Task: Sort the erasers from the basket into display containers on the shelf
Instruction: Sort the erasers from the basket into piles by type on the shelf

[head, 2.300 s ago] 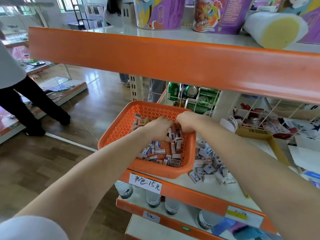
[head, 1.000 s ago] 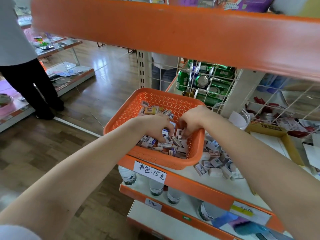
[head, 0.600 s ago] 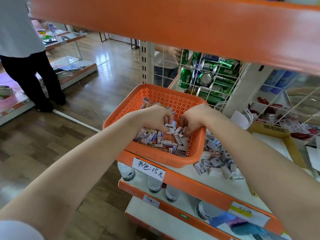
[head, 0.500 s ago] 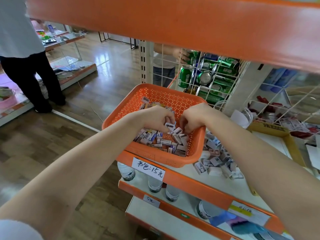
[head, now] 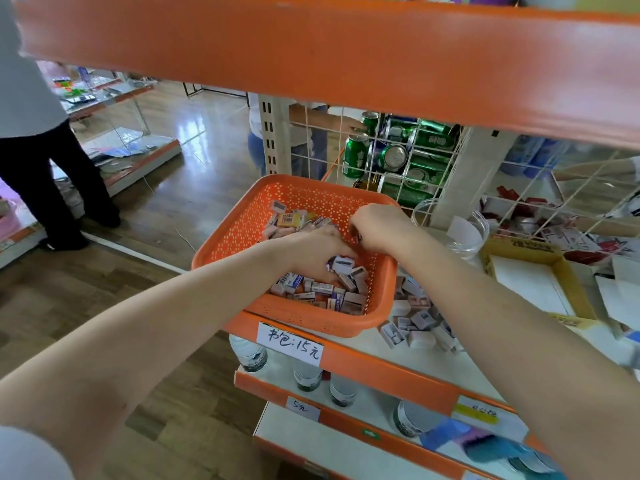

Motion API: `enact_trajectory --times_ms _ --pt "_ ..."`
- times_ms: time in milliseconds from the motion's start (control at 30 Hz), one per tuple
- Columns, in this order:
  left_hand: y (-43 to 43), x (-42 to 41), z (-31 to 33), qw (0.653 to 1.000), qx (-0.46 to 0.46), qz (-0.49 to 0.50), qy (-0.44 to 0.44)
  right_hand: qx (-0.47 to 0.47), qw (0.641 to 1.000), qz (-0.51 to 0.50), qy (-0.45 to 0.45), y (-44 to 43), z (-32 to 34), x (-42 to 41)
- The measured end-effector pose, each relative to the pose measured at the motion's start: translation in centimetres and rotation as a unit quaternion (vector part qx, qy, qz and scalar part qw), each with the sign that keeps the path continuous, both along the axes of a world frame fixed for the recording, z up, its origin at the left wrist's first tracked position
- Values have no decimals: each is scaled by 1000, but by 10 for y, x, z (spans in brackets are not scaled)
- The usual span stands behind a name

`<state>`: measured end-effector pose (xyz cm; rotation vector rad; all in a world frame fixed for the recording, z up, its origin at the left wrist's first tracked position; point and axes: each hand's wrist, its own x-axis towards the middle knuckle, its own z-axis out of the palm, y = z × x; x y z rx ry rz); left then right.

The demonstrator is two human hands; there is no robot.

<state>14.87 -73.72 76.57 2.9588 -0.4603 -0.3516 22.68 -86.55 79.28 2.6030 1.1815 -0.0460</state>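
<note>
An orange perforated basket (head: 242,223) stands on the shelf's left end, holding several small boxed erasers (head: 322,289). Both my hands are down inside it. My left hand (head: 311,251) lies over the pile with fingers curled into the erasers, one white eraser showing at its fingertips. My right hand (head: 377,226) is curled at the basket's right wall, fingers turned down and hidden from me. A loose heap of erasers (head: 415,323) lies on the white shelf right of the basket.
A clear round container (head: 464,233) and a yellow cardboard tray (head: 568,282) sit right of the basket. Green cans (head: 408,157) fill a wire rack behind. An orange shelf edge (head: 346,53) hangs overhead. A person (head: 38,140) stands on the left; water bottles (head: 304,375) stand below.
My left hand has dipped lower and further right into the pile. My right hand stays curled at the basket's right wall. The view has tilted down slightly.
</note>
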Motion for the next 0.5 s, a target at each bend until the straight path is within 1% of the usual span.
enact_trajectory --times_ms 100,167,267,367,500 --pt "2 1 -2 1000 -1 10 -7 -18 1000 -5 -4 0 4 -3" --pt "3 1 1 999 -21 22 -15 -7 1000 -8 -2 0 5 -4" --pt "4 -1 2 998 -51 33 -13 56 998 0 0 -2 2 -3" --pt "2 -5 5 998 -50 43 -7 124 992 0 24 -6 1 0" --pt "2 -7 9 997 -70 44 3 181 982 -10 56 -10 5 -3"
